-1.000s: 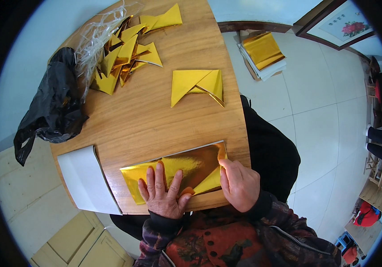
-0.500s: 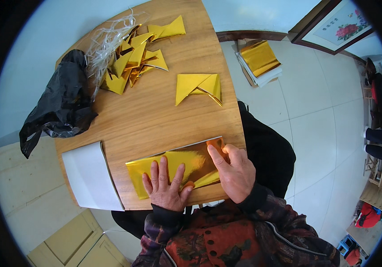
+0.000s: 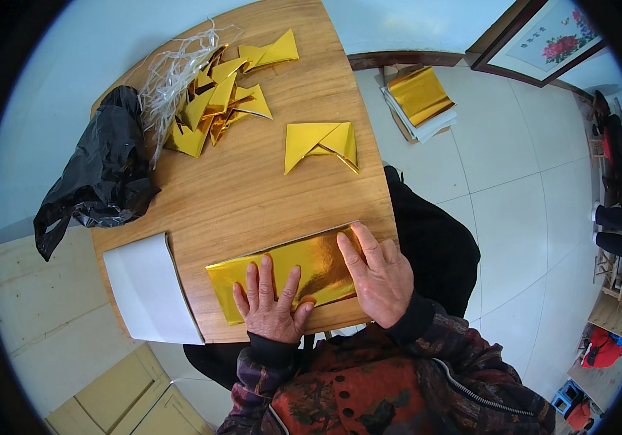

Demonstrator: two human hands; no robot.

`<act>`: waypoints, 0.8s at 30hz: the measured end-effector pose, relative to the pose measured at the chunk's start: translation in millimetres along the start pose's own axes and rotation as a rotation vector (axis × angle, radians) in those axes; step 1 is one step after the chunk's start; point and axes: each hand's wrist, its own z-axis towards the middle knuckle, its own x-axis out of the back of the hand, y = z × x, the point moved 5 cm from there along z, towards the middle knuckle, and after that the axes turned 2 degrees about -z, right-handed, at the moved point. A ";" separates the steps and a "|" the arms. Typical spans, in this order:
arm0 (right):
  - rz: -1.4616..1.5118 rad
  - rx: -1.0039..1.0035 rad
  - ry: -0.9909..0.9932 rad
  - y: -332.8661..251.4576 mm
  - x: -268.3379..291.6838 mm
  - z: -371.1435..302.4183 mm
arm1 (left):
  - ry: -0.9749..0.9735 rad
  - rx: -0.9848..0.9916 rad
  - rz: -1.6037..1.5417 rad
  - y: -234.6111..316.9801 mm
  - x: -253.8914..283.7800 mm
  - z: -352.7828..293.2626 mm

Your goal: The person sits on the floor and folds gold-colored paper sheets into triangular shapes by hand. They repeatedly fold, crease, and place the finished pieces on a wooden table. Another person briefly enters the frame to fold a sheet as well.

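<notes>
A sheet of shiny gold foil paper [image 3: 316, 262], folded into a long strip, lies slightly aslant near the front edge of the table. My left hand [image 3: 273, 308] rests flat on its left half, fingers spread. At the strip's right end my right hand [image 3: 385, 287] presses down with its leading fingers stretched out on the foil; its outer fingers are partly hidden. A folded gold paper piece [image 3: 329, 141] with crossed flaps sits farther back on the right side of the table.
More folded gold pieces [image 3: 213, 101] are heaped at the back, beside tangled clear plastic strips [image 3: 162, 90] and a black plastic bag [image 3: 100, 167]. A white paper stack [image 3: 153, 290] lies at the left front of the wooden table [image 3: 224, 196]. Gold sheets [image 3: 419, 94] are stacked on the floor.
My right hand has straightened from a bent-finger press to outstretched fingers at the strip's right end. The foil's lower right edge now lies flatter. My left hand stays put.
</notes>
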 end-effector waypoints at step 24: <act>0.076 -0.029 0.105 3.9 -1.1 1.5 | -0.029 -0.001 0.032 -0.6 -1.6 -1.0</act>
